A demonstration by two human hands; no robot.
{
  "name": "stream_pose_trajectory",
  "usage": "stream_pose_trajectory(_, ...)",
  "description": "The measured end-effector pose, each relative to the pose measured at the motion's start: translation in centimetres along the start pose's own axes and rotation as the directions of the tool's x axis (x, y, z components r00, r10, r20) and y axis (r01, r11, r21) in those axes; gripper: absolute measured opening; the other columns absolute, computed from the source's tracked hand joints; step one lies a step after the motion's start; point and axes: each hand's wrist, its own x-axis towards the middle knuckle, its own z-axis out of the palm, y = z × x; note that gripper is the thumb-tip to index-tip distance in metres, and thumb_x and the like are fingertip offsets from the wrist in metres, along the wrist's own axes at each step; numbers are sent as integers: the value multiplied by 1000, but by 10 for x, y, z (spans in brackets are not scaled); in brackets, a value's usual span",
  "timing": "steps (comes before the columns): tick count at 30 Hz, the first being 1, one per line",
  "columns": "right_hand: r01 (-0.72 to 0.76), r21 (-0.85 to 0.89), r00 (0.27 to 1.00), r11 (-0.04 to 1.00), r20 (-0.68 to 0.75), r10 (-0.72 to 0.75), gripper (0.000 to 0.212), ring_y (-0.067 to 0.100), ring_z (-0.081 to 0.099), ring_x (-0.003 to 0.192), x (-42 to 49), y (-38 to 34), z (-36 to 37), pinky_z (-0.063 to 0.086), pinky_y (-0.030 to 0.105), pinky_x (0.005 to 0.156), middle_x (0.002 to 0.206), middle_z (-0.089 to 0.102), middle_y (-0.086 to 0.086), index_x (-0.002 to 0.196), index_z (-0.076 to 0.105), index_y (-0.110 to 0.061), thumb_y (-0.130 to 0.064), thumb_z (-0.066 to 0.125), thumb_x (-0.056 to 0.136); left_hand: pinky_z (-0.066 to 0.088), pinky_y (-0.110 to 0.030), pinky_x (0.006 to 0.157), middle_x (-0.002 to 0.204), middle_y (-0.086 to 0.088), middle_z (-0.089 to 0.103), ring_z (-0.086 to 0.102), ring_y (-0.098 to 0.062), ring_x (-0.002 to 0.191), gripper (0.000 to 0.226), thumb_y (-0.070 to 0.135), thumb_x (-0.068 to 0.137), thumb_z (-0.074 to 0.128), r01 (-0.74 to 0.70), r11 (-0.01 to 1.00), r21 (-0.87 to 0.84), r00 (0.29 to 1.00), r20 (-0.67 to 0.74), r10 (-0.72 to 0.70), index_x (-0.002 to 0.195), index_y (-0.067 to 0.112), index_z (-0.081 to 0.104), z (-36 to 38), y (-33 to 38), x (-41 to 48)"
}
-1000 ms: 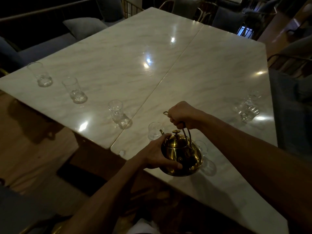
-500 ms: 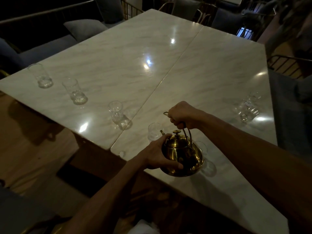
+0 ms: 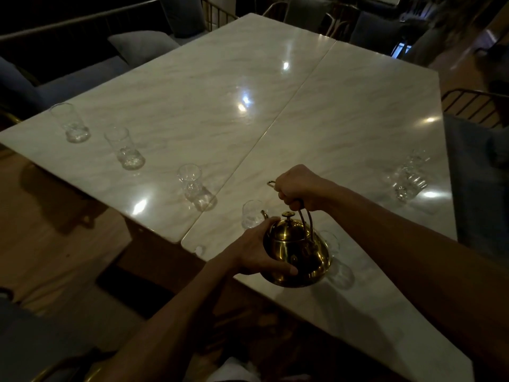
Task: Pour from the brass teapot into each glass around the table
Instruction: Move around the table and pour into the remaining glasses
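The brass teapot (image 3: 296, 252) hangs just above the marble table's (image 3: 316, 133) near edge. My right hand (image 3: 298, 190) grips its wire handle from above. My left hand (image 3: 257, 253) cups the pot's left side and underside. Its spout points at a small clear glass (image 3: 251, 215) just beyond it. Another glass (image 3: 332, 242) stands half hidden behind the pot on the right. More glasses line the near-left edge: one (image 3: 194, 186), a second (image 3: 125, 147) and a third (image 3: 70, 122). A further glass (image 3: 410, 175) stands near the right edge.
The table is two marble slabs joined by a seam (image 3: 275, 128). A cushioned bench (image 3: 82, 73) runs along the far left, and chairs (image 3: 366, 26) stand at the far end. A wire-backed seat (image 3: 473, 106) is at the right. Wooden floor (image 3: 55, 230) lies below the near-left edge.
Both hands and the teapot have stayed almost in place. The view has shifted slightly, nothing else differs.
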Motion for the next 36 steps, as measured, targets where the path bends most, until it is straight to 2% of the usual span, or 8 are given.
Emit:
stream_pose_trajectory(5, 39, 54, 999, 998, 17, -40, 25, 13, 27, 45, -4, 5, -2, 20, 24, 38, 60, 38, 10, 83, 54, -7, 12, 40, 90, 41, 2, 79, 126, 24, 51, 51, 10, 108, 101, 30, 64, 93, 6, 1000, 5, 1000, -15, -6, 145, 29, 33, 4, 4, -1)
stream_pose_trajectory(11, 48, 130, 995, 990, 85, -59, 33, 11, 24, 43, -16, 11, -9, 18, 20, 37, 58, 32, 6, 70, 45, -12, 8, 31, 92, 38, 5, 79, 115, 29, 49, 46, 29, 99, 98, 23, 63, 94, -2, 999, 32, 999, -49, 3, 139, 34, 32, 8, 8, -1)
stream_pose_trajectory(13, 68, 149, 997, 987, 29, -73, 27, 11, 28, 42, -20, 14, -11, 21, 22, 38, 60, 37, 7, 90, 61, 0, 9, 36, 91, 39, 4, 80, 115, 29, 50, 45, 33, 100, 99, 20, 62, 94, -10, 999, 41, 998, -58, 12, 139, 32, 32, 10, 10, -1)
stream_pose_trajectory(15, 82, 180, 997, 980, -11, -81, 35, 12, 30, 44, -23, 17, -13, 22, 23, 39, 62, 39, 8, 123, 52, 12, 8, 37, 92, 39, 4, 80, 117, 28, 50, 45, 33, 101, 102, 20, 61, 95, -16, 999, 40, 997, -69, 19, 142, 27, 33, 12, 14, -1)
stream_pose_trajectory(16, 91, 193, 996, 977, -17, -90, 38, 12, 30, 45, -23, 19, -14, 22, 23, 39, 63, 40, 8, 129, 47, 11, 6, 38, 92, 39, 4, 80, 117, 28, 51, 45, 32, 102, 103, 20, 61, 95, -20, 999, 39, 997, -78, 23, 143, 27, 33, 13, 16, -1)
stream_pose_trajectory(24, 204, 200, 973, 958, 61, -221, 51, 11, 36, 46, -34, 21, -28, 27, 23, 39, 68, 47, 9, 143, 41, -6, 3, 45, 93, 41, -1, 88, 125, 26, 50, 49, 20, 112, 108, 29, 58, 96, -6, 997, 73, 985, -172, 18, 144, 30, 31, 21, 31, -5)
stream_pose_trajectory(29, 282, 179, 945, 943, 119, -305, 44, 12, 35, 46, -41, -2, -32, 26, 25, 41, 71, 46, 12, 136, 47, -1, 3, 47, 93, 43, -9, 96, 141, 10, 50, 49, -1, 124, 118, 39, 56, 95, 6, 995, 99, 959, -284, 23, 152, 23, 28, 13, 40, -10)
stream_pose_trajectory(36, 341, 157, 917, 927, 160, -364, 35, 13, 33, 46, -40, -50, -11, 25, 23, 42, 70, 41, 11, 126, 49, 8, 4, 46, 91, 38, 3, 86, 132, 20, 52, 48, 21, 112, 116, 33, 56, 97, 17, 996, 89, 937, -349, 15, 151, 23, 30, -33, 40, -24)
